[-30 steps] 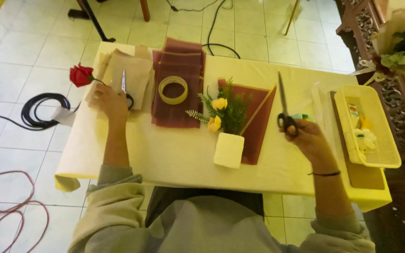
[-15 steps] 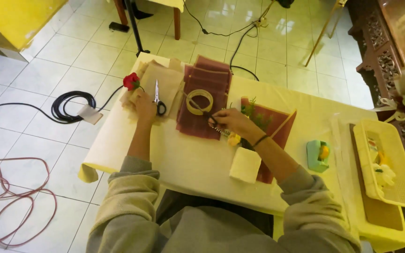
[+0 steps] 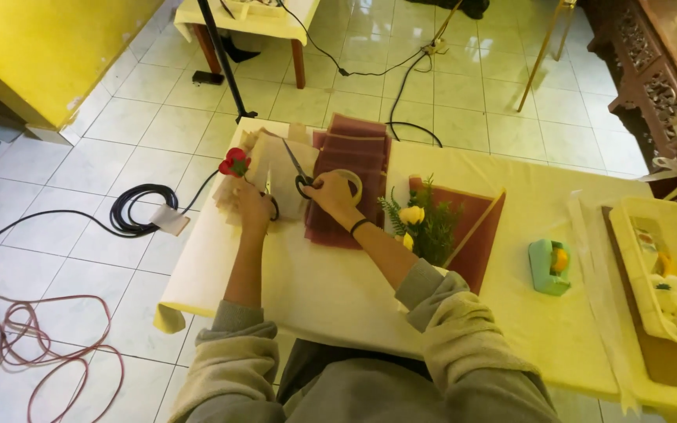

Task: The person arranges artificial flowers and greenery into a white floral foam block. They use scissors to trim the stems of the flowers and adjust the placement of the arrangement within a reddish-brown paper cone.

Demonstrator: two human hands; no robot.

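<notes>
Your right hand (image 3: 329, 194) grips the black handles of a pair of steel scissors (image 3: 298, 168), blades pointing away over beige wrapping paper (image 3: 280, 160). Your left hand (image 3: 254, 207) presses flat on that paper, beside a red rose (image 3: 235, 162). A tape roll (image 3: 350, 182) lies on maroon paper sheets (image 3: 354, 149), just right of the scissors.

red rose (image 3: 235, 161), maroon paper (image 3: 350, 168), beige paper (image 3: 276, 168). pale yellow tablecloth (image 3: 338, 290), yellow basket (image 3: 671, 266). green tape dispenser (image 3: 548, 266), black-handled scissors (image 3: 301, 176).
</notes>
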